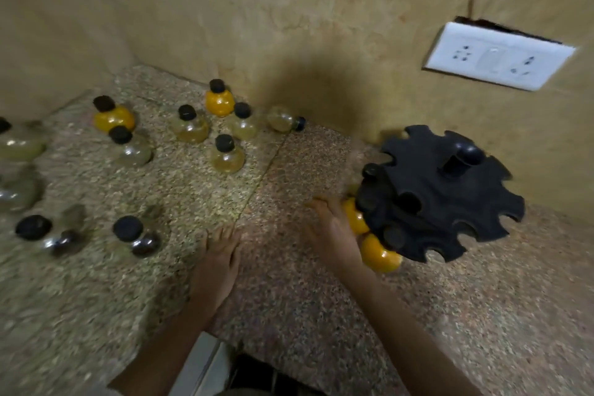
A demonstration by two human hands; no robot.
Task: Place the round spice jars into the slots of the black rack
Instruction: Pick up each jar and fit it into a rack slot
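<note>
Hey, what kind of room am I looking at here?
Most likely a home kitchen: a speckled stone counter, a switch-and-socket plate on the wall above it, and round spice jars standing near a black slotted rack.

rack (446, 199): matt black plastic | jars (226, 156): glossy clear | counter (289, 283): speckled stone

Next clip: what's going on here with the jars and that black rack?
A person is filling the black rack on a stone counter. The right hand is against an orange jar at the rack's near-left edge; blur hides whether its fingers grip. A second orange jar sits in the slot beside it. The left hand lies flat on the counter. Many loose jars wait to the left, one tipped jar by the wall.
</note>
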